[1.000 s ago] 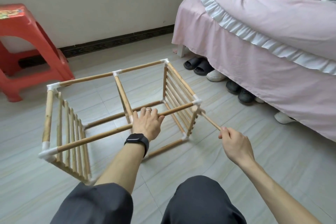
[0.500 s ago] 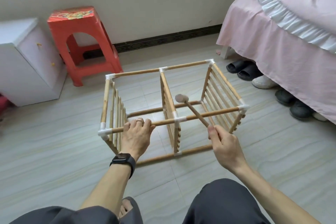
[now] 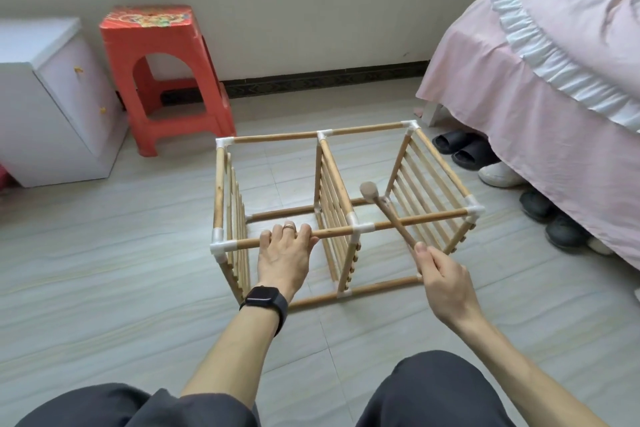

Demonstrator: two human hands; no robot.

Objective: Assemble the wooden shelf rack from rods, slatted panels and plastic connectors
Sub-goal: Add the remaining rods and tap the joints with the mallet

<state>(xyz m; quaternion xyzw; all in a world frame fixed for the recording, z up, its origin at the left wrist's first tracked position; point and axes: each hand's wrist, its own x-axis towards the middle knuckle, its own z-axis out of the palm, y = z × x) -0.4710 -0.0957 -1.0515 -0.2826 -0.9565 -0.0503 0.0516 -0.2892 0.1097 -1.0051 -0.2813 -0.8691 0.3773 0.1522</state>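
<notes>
Now the pale wooden rack of rods and slatted panels (image 3: 329, 191) lies on the grey tiled floor (image 3: 104, 288), fully framed. My left hand (image 3: 284, 253) curls its grip round the near top rod (image 3: 332, 232). My right hand (image 3: 443, 274) grips a small wooden mallet (image 3: 388, 215), its head near the white plastic connector (image 3: 362, 227). I judge I'm seating joints; next comes a square tap. A pink-skirted bed (image 3: 554, 97), a white cabinet (image 3: 59, 107) and a red plastic stool (image 3: 156, 35) stand around.

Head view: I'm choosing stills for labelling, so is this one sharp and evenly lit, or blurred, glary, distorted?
Head view: soft, even light and no glare; the rack, left hand, right hand and mallet all look sharp; the wide-angle lens tilts the white cabinet near the left edge.
</notes>
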